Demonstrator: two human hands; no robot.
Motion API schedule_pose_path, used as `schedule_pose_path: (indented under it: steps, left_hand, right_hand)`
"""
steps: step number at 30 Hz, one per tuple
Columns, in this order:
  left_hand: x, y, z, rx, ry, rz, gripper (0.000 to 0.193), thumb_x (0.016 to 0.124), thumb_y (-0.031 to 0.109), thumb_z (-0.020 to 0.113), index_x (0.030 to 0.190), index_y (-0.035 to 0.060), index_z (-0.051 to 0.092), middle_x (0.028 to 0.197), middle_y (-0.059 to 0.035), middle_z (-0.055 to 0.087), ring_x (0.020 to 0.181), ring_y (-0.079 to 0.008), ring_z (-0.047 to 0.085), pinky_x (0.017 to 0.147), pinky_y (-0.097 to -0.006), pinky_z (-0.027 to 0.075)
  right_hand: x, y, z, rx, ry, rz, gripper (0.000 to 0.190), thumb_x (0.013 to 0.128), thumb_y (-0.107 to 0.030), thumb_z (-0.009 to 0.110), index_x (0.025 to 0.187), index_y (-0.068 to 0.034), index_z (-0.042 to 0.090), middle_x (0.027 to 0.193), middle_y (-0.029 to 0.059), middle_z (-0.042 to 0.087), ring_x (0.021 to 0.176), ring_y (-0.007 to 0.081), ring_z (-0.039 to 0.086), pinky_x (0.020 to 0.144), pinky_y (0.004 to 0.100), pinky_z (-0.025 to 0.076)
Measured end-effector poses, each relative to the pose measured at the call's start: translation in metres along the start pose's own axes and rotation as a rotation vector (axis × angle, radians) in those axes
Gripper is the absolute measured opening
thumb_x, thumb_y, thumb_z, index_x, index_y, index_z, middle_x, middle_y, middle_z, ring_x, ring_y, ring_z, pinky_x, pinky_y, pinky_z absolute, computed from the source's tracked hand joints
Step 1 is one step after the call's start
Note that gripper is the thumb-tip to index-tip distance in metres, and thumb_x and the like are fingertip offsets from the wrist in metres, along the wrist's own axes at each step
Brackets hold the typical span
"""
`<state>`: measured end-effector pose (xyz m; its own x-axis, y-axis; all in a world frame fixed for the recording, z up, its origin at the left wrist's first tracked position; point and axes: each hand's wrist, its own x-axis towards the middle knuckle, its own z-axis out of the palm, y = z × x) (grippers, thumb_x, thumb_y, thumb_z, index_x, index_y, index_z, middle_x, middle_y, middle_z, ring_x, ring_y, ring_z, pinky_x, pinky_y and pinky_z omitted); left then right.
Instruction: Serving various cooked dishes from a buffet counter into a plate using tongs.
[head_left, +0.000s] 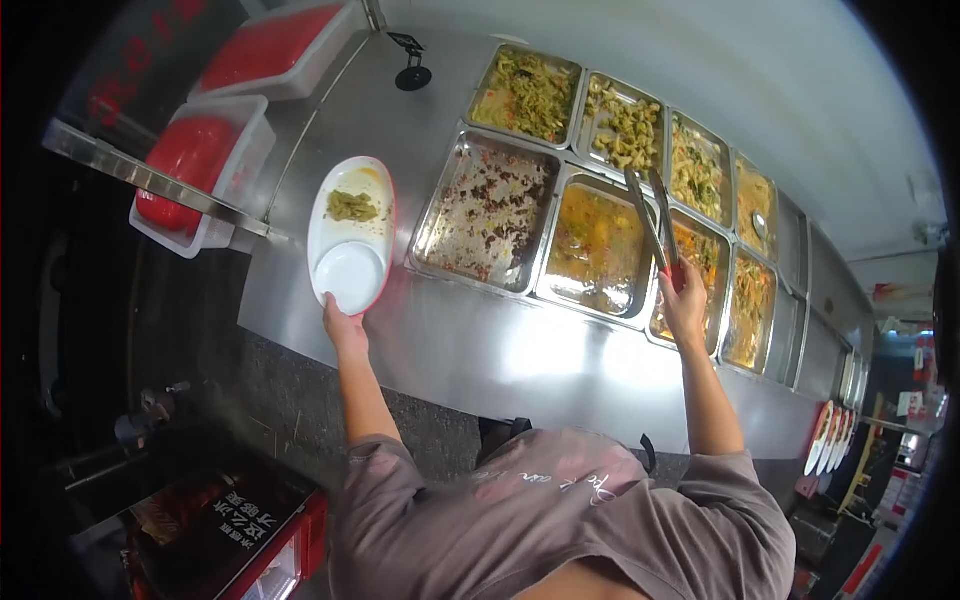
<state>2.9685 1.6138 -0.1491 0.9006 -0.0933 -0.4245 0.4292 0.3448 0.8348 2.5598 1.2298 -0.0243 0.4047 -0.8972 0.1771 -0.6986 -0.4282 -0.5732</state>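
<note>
My left hand (346, 327) holds the near end of an oval white plate (319, 225) with a red outer side. A small heap of greenish food (352, 206) lies on it, and a round white bowl (349, 279) sits at its near end. In my right hand (684, 304) are metal serving tongs (651, 221) with red grips. The tongs reach over the counter trays, their tips at the near edge of the cauliflower tray (624, 127); no food shows between them. Left of the tongs is a tray of orange, oily food (596, 240).
More steel food trays stand around, one with dark bits (495, 210), another with chopped greens (529, 94). A small black stand (413, 75) is at the back. White bins with red contents (187, 169) stand left. Plates (825, 435) are at the far right.
</note>
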Motion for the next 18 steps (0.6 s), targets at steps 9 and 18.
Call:
schedule_pose_path:
  steps: [9,18]
  left_hand:
    - [0.024,0.001,-0.025,0.014,0.052,-0.047,0.050,0.100,0.035,0.041,0.138,0.0013,0.037,0.134,-0.0171,0.048,0.122,-0.0329,0.051,0.095,-0.0461,0.048]
    - [0.020,0.008,-0.016,0.524,0.317,0.004,0.048,0.092,0.036,0.050,0.121,-0.0026,0.052,0.111,-0.0138,0.057,0.078,-0.0232,0.054,0.061,-0.0338,0.043]
  right_hand:
    - [-0.048,0.055,0.001,-0.173,0.134,-0.045,0.044,0.076,-0.020,0.076,0.111,0.001,0.059,0.092,0.0151,0.061,0.087,0.0305,0.055,0.079,0.0413,0.044]
    - [-0.103,0.075,0.019,-0.184,0.115,0.109,0.048,0.075,-0.013,0.075,0.115,0.003,0.056,0.093,0.0164,0.060,0.090,0.0326,0.052,0.083,0.0420,0.041]
